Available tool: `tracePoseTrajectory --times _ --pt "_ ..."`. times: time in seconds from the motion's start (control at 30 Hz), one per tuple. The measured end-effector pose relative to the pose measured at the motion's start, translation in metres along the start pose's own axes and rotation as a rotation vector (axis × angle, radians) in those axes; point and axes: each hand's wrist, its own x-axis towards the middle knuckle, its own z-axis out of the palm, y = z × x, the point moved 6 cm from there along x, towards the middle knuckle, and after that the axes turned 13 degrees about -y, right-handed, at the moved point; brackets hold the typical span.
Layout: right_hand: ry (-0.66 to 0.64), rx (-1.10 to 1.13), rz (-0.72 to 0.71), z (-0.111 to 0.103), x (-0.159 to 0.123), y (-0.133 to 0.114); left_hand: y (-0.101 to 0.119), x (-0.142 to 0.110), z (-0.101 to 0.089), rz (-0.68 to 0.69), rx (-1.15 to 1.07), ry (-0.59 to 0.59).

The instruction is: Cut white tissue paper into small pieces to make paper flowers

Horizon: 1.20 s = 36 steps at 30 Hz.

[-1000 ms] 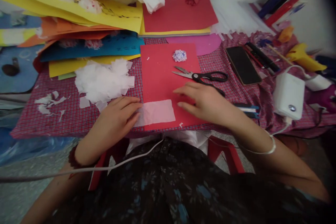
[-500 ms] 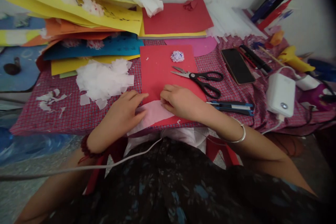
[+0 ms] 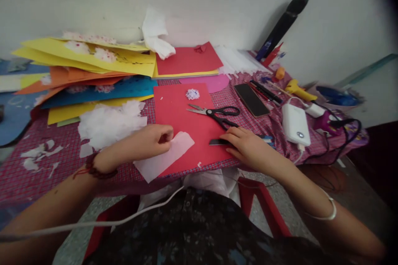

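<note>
My left hand (image 3: 155, 143) has its fingers curled in a pinch at the upper edge of a strip of thin white paper (image 3: 161, 159). The strip lies slantwise over the red sheet (image 3: 183, 118), its lower left end past the sheet's edge. To the right, my right hand (image 3: 244, 145) has its fingers closed over a blue and black utility knife (image 3: 217, 142); the middle of the knife is hidden under the hand. Black-handled scissors (image 3: 214, 112) lie partly spread on the red sheet, just above that hand. A white paper ball with purple specks (image 3: 192, 94) rests near the sheet's top.
White paper pieces (image 3: 108, 124) are heaped at left, beside scraps (image 3: 40, 155). Behind stand stacked coloured cards (image 3: 93, 64). At right lie a phone (image 3: 251, 99), pens (image 3: 267, 93), a white power bank (image 3: 295, 124) and cables. A white cord (image 3: 124, 220) crosses my lap.
My right hand has left the white paper and moved right onto the utility knife. My left hand has curled its fingers on the strip, now more slanted. The camera view has tilted up.
</note>
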Motion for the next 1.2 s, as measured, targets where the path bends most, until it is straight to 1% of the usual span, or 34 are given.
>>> tracePoseTrajectory --times 0.1,0.17,0.27,0.33,0.37,0.4,0.47,0.53,0.57,0.6,0.67,0.73,0.77,0.8,0.87,0.93,0.97,1.0,1.03,1.07,1.1,1.13,1.2 --pt "0.069 0.002 0.016 0.009 -0.008 0.008 0.011 0.016 -0.012 0.06 -0.212 -0.056" --pt "0.113 0.032 0.006 0.007 -0.008 0.011 0.014 0.03 -0.016 0.129 -0.457 -0.057" --pt "0.256 0.084 0.049 -0.011 -0.006 0.024 0.005 0.049 -0.017 0.222 -0.841 0.005" --pt "0.353 0.118 0.108 -0.025 -0.002 0.04 -0.004 0.056 -0.015 0.25 -1.01 0.037" --pt "0.378 0.132 0.142 -0.031 0.003 0.05 -0.009 0.058 -0.013 0.252 -1.063 0.036" --pt "0.386 0.141 0.185 -0.034 0.008 0.061 -0.012 0.059 -0.01 0.252 -1.102 0.025" --pt "0.339 0.137 0.26 -0.033 0.024 0.08 -0.016 0.06 -0.005 0.256 -1.156 -0.005" --pt "0.264 0.115 0.3 -0.028 0.037 0.09 -0.017 0.061 -0.001 0.266 -1.172 -0.029" --pt "0.245 0.101 0.306 -0.027 0.042 0.092 -0.017 0.062 0.001 0.272 -1.169 -0.041" --pt "0.253 0.092 0.307 -0.027 0.044 0.09 -0.016 0.063 0.002 0.282 -1.164 -0.054" --pt "0.325 0.131 0.273 -0.034 0.044 0.08 -0.015 0.064 0.003 0.313 -1.157 -0.073" --pt "0.387 0.311 0.175 -0.043 0.047 0.063 -0.014 0.064 0.002 0.361 -1.163 -0.071" --pt "0.373 0.466 0.101 -0.046 0.052 0.052 -0.013 0.063 0.001 0.389 -1.166 -0.064" --pt "0.317 0.633 0.019 -0.046 0.061 0.041 -0.013 0.062 0.0 0.417 -1.165 -0.052" --pt "0.143 0.906 -0.143 -0.042 0.084 0.016 -0.014 0.06 -0.004 0.455 -1.142 -0.007" --pt "-0.022 1.079 -0.258 -0.034 0.107 -0.005 -0.015 0.056 -0.01 0.468 -1.078 0.086" --pt "-0.084 1.147 -0.28 -0.028 0.117 -0.011 -0.016 0.053 -0.013 0.455 -1.036 0.142" --pt "-0.116 1.205 -0.276 -0.022 0.126 -0.014 -0.017 0.051 -0.016 0.43 -0.997 0.199" --pt "-0.119 1.253 -0.252 -0.016 0.132 -0.014 -0.018 0.048 -0.018 0.395 -0.969 0.253" --pt "-0.098 1.292 -0.213 -0.011 0.135 -0.012 -0.02 0.046 -0.021 0.349 -0.958 0.298" --pt "-0.055 1.323 -0.169 -0.006 0.137 -0.009 -0.022 0.044 -0.021 0.288 -0.966 0.319" --pt "0.002 1.348 -0.129 -0.003 0.137 -0.004 -0.024 0.044 -0.02 0.217 -0.989 0.304" --pt "0.119 1.387 -0.066 -0.001 0.133 0.007 -0.027 0.044 -0.011 0.066 -1.054 0.196"
